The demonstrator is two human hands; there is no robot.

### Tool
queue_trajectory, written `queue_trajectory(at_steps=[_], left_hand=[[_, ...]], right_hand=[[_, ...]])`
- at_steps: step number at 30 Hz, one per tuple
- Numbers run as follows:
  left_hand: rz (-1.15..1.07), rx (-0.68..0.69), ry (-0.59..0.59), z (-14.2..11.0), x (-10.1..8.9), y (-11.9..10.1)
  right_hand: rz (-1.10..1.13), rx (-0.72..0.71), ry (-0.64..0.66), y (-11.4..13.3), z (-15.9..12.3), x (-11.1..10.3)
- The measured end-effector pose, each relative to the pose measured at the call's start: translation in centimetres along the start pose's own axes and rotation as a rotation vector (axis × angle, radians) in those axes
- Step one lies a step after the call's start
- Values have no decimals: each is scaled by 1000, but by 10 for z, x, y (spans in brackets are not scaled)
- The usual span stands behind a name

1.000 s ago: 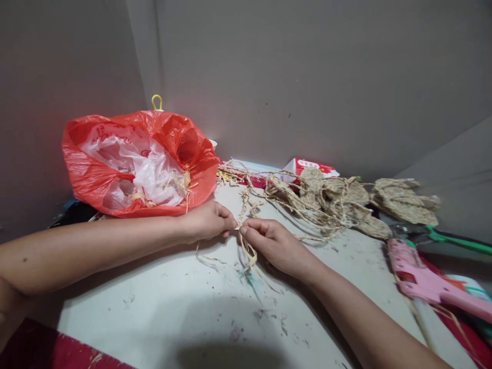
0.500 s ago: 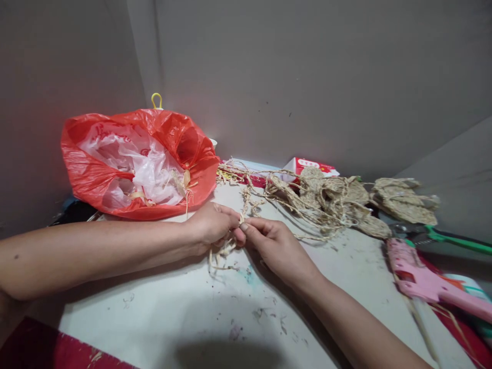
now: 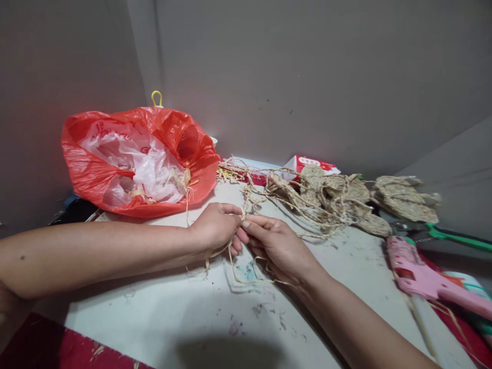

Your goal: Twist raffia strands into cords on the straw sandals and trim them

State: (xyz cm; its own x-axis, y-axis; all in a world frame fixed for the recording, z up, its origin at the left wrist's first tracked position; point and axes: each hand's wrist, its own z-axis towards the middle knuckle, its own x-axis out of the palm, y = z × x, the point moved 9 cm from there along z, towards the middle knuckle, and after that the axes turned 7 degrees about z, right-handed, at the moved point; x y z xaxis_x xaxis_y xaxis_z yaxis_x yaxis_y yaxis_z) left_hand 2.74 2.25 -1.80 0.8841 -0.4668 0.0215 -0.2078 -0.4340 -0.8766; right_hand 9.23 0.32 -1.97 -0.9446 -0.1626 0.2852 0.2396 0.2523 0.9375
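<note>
My left hand [image 3: 221, 228] and my right hand [image 3: 274, 243] meet over the middle of the table, both closed on a braided straw cord [image 3: 247, 199]. The thumb and forefinger of my right hand pinch the cord's near end. Fingers of my left hand curl round the same spot from the other side, partly hidden. Loose pale strands [image 3: 240, 279] hang from between the hands toward the table [image 3: 184, 312]. Beyond my fingers the cord runs back toward a heap of twisted straw rope and coiled pieces [image 3: 317, 197].
A red plastic bag [image 3: 82, 169] with a white bag [image 3: 149, 166] inside stands back left. At the right lie a pink glue gun [image 3: 426, 279], green-handled pliers [image 3: 457, 237] and another coiled straw piece [image 3: 403, 197]. A red-and-white box [image 3: 313, 165] sits by the wall.
The loose strands have spread: one now loops lower and to the right, beneath my right hand. Both hands stay at nearly the same place on the cord, with the fingers shifted slightly.
</note>
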Motion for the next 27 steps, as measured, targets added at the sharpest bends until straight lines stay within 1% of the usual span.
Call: queue_trajectory(at_steps=[6, 10, 12, 14, 18, 21, 23, 25, 27], left_hand=[[155, 26, -7, -3, -7, -2], [218, 29, 21, -3, -5, 3], [236, 63, 30, -1, -3, 4], [269, 145, 32, 0, -1, 1], [408, 360, 7, -3, 4, -11], [522, 476, -43, -5, 9, -20], [612, 552, -91, -8, 11, -26], [696, 595, -100, -11, 15, -29], [741, 590, -67, -15, 17, -29]], right_hand=[[-31, -4, -46, 0, -1, -3], [-24, -13, -103, -3, 1, -8], [24, 4, -121, -6, 2, -11], [115, 28, -147, -10, 2, -13], [306, 44, -197, -13, -1, -13], [406, 10, -265, -12, -3, -15], [429, 0, -310, -11, -5, -18], [420, -2, -351, -10, -6, -22], [401, -9, -383, -9, -7, -27]])
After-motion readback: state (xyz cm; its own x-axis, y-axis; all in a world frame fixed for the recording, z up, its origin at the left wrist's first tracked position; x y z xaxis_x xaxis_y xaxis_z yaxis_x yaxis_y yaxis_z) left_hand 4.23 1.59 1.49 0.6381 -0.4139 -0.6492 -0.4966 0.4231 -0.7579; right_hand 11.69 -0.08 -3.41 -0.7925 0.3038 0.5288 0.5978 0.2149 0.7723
